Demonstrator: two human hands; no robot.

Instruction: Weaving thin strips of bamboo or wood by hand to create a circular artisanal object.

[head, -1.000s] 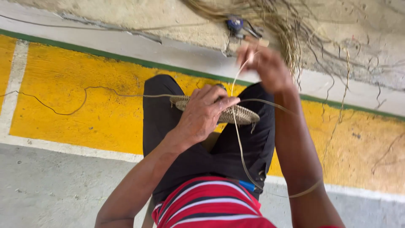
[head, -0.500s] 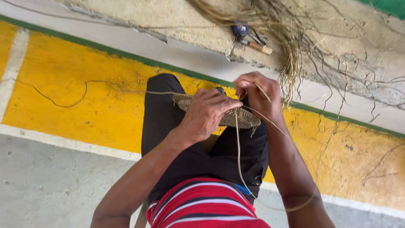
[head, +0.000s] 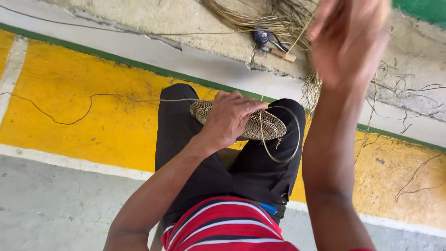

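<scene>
Head view: a round woven disc (head: 241,122) is seen resting on the black-trousered knees (head: 260,162), over the yellow floor band (head: 93,121). The left hand (head: 231,117) is laid palm-down on the disc, fingers curled over its near and upper rim, wrist bent, forearm running down from it. The right hand (head: 349,39) is raised high above and right of the disc, blurred, forearm near vertical; its grip cannot be told. A thin fibre strand (head: 283,139) is looped off the disc's right edge. A fibre bundle (head: 283,21) and a wooden-handled tool (head: 278,52) lie beyond the disc by the kerb.
</scene>
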